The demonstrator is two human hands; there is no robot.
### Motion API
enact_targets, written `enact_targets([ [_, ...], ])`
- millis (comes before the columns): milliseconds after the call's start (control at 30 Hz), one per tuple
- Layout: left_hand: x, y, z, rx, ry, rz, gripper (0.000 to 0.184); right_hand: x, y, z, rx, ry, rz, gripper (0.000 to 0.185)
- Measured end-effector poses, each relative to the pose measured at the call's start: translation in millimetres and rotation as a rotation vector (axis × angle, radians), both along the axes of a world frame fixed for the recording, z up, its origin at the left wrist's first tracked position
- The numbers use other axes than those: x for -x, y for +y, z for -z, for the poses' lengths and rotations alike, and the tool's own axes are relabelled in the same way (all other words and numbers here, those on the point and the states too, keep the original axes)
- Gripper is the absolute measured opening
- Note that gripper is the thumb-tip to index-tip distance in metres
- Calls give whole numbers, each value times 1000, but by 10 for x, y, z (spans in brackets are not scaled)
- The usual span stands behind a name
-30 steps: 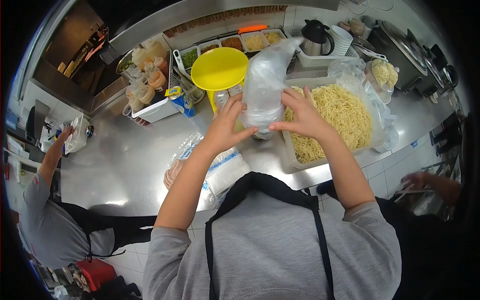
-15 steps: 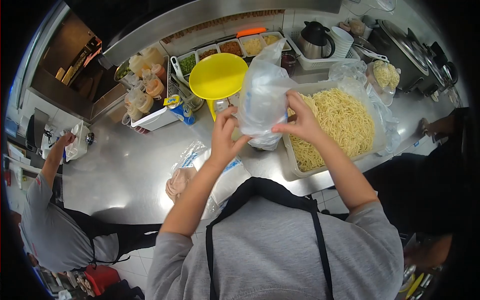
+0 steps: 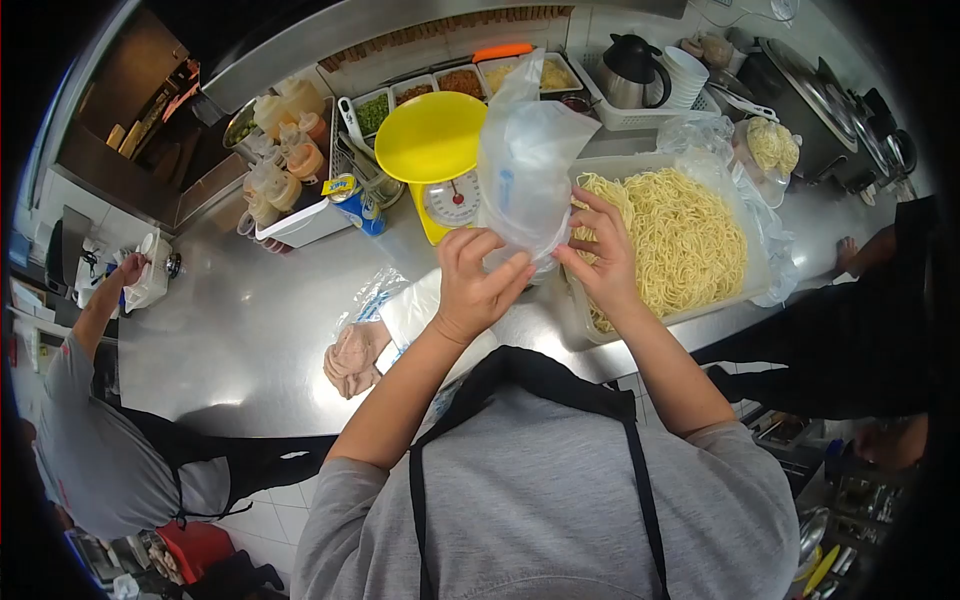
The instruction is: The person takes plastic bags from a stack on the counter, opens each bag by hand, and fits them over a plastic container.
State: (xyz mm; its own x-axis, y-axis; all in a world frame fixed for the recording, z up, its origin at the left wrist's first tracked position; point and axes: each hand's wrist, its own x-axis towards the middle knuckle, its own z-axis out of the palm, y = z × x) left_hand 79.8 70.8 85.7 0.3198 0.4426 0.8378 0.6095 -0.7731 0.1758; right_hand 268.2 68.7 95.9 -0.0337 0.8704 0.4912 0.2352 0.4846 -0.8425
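Drawn closer together, left hand (image 3: pixel 474 278) and right hand (image 3: pixel 606 262) pinch a plastic bag (image 3: pixel 530 165), upper center; light, even tension should suit it.

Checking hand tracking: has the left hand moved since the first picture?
Yes: the left hand has moved right and down in view, judged against the scale.

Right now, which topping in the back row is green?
The leftmost topping, beside the white handle; the others in that row look brown or pale yellow.
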Motion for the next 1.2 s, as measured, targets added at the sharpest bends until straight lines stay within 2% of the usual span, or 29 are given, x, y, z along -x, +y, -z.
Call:
enact_targets([
  [67,-28,-17,28,7,-9,-1,28,-42,37,-53,-39,-58,8,33],
  [133,-36,-37,79,23,-13,2,28,-127,65,-51,-31,-242,-94,28],
  [267,40,-48,260,20,29,22,32,-214,69,121,54,-304,-164,31],
  [367,138,-91,280,63,35,59,36,-262,-8,-17,10,-389,-145,35],
  [433,134,-77,156,122,23,86,40,-366,15,-154,-187,-523,-157,44],
  [467,117,-30,14,141,-180,88,52,-374,91,-219,-184,-524,-154,44],
  [533,17,93,-393,207,-571,171,75,-331,326,-341,-143,-53,-191,53],
  [567,-84,220,-566,238,-759,258,85,-244,423,-423,-143,-55,-193,53],
  [633,-291,416,-655,304,-784,286,88,36,567,-567,-67,453,-335,60],
  [667,-364,453,-670,374,-804,314,90,183,573,-537,-69,451,-339,60],
  [733,-426,455,-514,373,-747,310,91,404,575,-369,-143,283,-180,62],
  [900,-340,437,-117,296,-547,182,88,399,518,-167,-138,178,-160,63],
  [967,-290,365,-40,501,-486,171,89,379,469,-115,-128,136,-148,64],
  [1033,-224,345,85,466,-400,131,87,361,354,26,-146,-34,-39,63],
  [1100,-143,262,237,438,-314,77,84,309,228,96,-87,-109,-42,62],
  [1167,-110,132,368,325,-349,33,75,238,64,133,-33,-183,-41,61],
  [1200,-47,26,397,355,-380,18,66,188,-25,131,14,-269,14,59],
])
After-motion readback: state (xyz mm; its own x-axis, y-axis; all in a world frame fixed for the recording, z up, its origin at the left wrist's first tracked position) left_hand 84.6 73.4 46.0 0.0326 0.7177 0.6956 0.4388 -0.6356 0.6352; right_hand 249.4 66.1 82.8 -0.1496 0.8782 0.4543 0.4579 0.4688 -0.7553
